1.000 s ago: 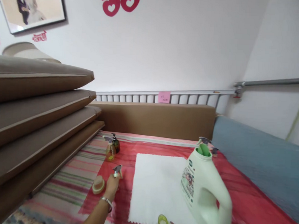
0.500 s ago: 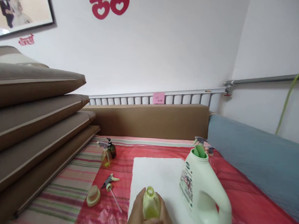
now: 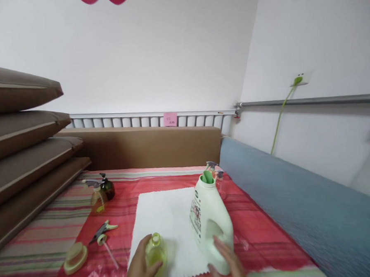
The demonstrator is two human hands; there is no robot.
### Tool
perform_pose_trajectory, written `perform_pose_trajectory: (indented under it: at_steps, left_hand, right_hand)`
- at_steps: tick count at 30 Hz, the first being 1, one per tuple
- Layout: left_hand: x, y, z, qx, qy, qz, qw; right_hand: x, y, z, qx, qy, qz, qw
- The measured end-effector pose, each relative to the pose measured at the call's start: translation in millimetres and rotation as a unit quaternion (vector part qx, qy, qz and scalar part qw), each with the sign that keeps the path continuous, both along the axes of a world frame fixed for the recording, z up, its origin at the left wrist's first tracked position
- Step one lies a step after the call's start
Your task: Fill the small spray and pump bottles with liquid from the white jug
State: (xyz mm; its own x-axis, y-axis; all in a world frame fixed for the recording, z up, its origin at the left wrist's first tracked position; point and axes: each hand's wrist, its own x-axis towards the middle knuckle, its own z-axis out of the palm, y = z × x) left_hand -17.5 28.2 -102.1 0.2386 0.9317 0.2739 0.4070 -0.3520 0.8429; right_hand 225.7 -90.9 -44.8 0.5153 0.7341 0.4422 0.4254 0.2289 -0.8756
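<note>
My left hand (image 3: 143, 262) is wrapped round a small clear yellow-green bottle (image 3: 156, 247), which stands upright with its neck uncapped over a white cloth (image 3: 165, 207). Beside it, my right hand (image 3: 229, 265) has its fingers apart at the handle side of a large pale green detergent jug (image 3: 210, 214). Whether those fingers touch the jug I cannot tell. The jug's mouth shows a green spout and no cap. To the left lie a spray trigger head (image 3: 102, 235) with its tube and a pale round cap (image 3: 75, 257).
An amber spray bottle (image 3: 98, 198) and a dark pump bottle (image 3: 108, 188) stand at the left. More spray bottles (image 3: 220, 183) are behind the jug. Stacked brown cushions (image 3: 26, 146) rise at the left, a blue padded side (image 3: 278, 189) at the right.
My right hand has left the small bottle and moved right to the jug. My left hand still holds the bottle. The view has turned right.
</note>
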Motion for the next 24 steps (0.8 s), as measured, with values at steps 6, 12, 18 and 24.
perform_pose_trajectory:
  at_steps: [6, 12, 18, 24]
  left_hand:
    - [4, -3, 4.3, 0.041, -0.026, -0.003, 0.999]
    - [6, -11, 12.7, 0.017, -0.026, -0.004, 0.999]
    - [10, -20, 23.9, -0.006, -0.029, -0.001, 1.0]
    - [11, -24, 29.5, -0.028, -0.02, 0.006, 0.999]
  right_hand:
    - [49, 17, 20.9, -0.063, 0.111, -0.067, 0.99]
    - [49, 43, 22.3, -0.13, 0.08, 0.003, 0.988]
    - [53, 55, 49.8, -0.156, 0.074, 0.047, 0.984]
    - [58, 38, 91.4, -0.212, 0.05, 0.106, 0.97]
